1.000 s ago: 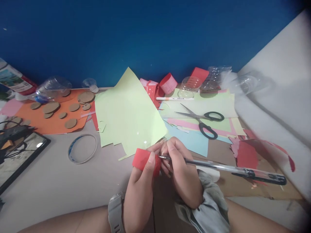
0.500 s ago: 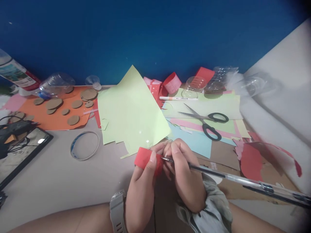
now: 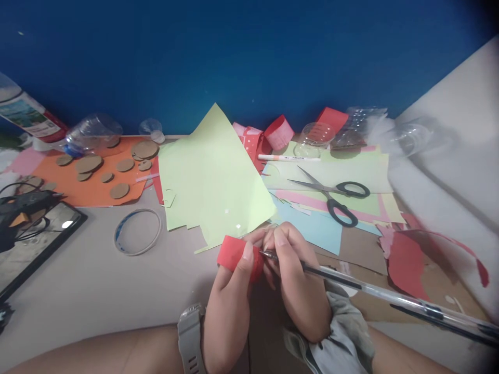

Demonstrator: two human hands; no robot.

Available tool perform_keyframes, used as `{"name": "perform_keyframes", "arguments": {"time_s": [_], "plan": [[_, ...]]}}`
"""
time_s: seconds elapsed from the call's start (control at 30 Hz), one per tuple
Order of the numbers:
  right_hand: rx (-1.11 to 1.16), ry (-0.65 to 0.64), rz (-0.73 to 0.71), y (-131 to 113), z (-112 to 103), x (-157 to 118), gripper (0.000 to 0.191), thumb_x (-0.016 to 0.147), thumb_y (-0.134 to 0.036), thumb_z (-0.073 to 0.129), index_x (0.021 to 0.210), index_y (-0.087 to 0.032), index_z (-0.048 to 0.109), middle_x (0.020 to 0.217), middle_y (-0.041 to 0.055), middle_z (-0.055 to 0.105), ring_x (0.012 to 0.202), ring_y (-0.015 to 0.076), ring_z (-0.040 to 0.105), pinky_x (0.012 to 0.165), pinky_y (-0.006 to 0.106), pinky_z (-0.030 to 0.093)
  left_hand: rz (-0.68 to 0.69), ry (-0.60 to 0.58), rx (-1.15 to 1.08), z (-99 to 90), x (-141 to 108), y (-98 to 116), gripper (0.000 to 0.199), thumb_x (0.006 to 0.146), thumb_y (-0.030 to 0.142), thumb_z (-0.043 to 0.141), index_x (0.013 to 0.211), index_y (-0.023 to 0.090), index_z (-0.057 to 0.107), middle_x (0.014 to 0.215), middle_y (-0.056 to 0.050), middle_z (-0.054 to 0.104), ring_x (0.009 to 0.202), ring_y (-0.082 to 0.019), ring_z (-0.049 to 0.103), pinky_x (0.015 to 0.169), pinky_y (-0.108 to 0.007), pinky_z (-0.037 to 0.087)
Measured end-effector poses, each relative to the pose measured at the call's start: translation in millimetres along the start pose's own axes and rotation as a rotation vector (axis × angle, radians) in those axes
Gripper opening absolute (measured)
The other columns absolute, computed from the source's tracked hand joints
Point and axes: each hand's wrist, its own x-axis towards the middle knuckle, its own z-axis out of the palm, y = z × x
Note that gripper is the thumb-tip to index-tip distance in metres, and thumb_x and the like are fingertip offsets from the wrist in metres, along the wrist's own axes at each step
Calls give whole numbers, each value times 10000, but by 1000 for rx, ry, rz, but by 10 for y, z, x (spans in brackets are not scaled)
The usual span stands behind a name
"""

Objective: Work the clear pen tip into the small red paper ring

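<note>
My left hand is closed on a small red paper piece, its thumb pressed on the near face. In my right hand is a clear-barrelled pen with a dark refill, pinched close to its metal tip. That tip meets the right edge of the red paper, and the fingers of both hands come together there. The folded fingers hide part of the paper's right side. Just beyond the hands lies a large pale green sheet.
Scissors lie open on paper sheets at the right, below a marker. A tape ring, a tablet and cardboard discs on orange paper are at left. A blue wall stands behind.
The view has shifted slightly, so things on the table sit a little further right. Both hands keep their hold on the red paper and the pen.
</note>
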Motion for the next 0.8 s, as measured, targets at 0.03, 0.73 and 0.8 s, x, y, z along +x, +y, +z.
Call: {"name": "perform_keyframes", "arguments": {"time_s": [0.03, 0.73, 0.8], "plan": [[-3, -2, -4, 5, -3, -1, 459, 984, -577, 729, 695, -277, 534, 533, -65, 429, 476, 144, 386, 428, 261, 323, -8, 2, -2, 0, -3, -4, 549, 1010, 694, 691, 1401, 332, 822, 1160, -70, 889, 1154, -404, 776, 1137, -539, 552], [39, 10, 1, 0, 5, 19, 485, 974, -580, 750, 686, -268, 513, 548, -79, 425, 429, 109, 353, 404, 247, 300, 4, -88, -88, 41, 5, 44, 423, 1075, 579, 649, 1361, 318, 820, 1267, -62, 851, 1287, -394, 699, 1137, -534, 446], [61, 3, 6, -5, 11, 25, 496, 967, -587, 765, 685, -264, 514, 558, -79, 432, 425, 102, 352, 399, 240, 296, 11, -94, -116, 57, 3, 57, 415, 1080, 550, 653, 1362, 293, 817, 1278, -67, 845, 1293, -382, 693, 1150, -526, 440]]}}
